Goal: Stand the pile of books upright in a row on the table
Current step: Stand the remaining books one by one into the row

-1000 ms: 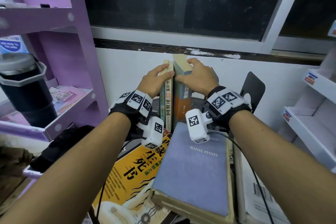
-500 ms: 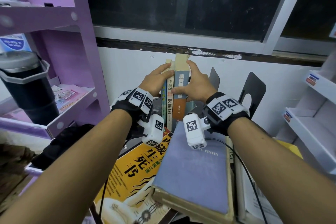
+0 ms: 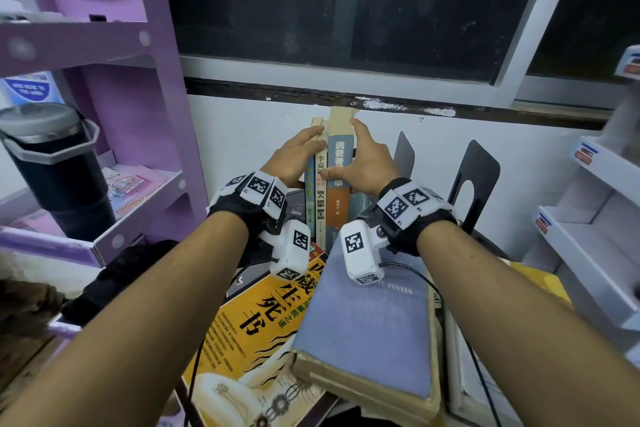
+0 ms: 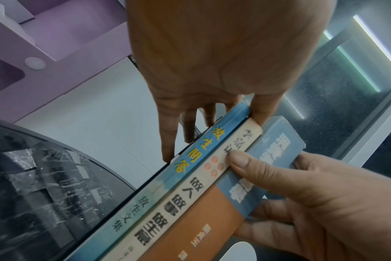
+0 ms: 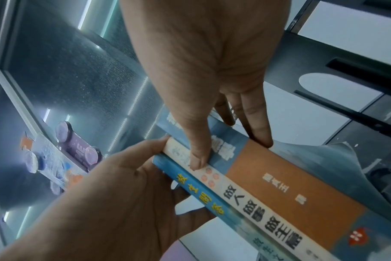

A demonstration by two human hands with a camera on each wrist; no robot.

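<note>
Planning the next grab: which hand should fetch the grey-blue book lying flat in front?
Probably right. The grey-blue book lies under the right hand's forearm; the left hand can stay flat against the standing books.

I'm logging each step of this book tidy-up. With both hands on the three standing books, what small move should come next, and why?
Probably free the right hand and reach for the grey-blue book lying flat, while the left hand steadies the upright books. Three books already stand pressed together, and flat ones remain, including the yellow book.
</note>
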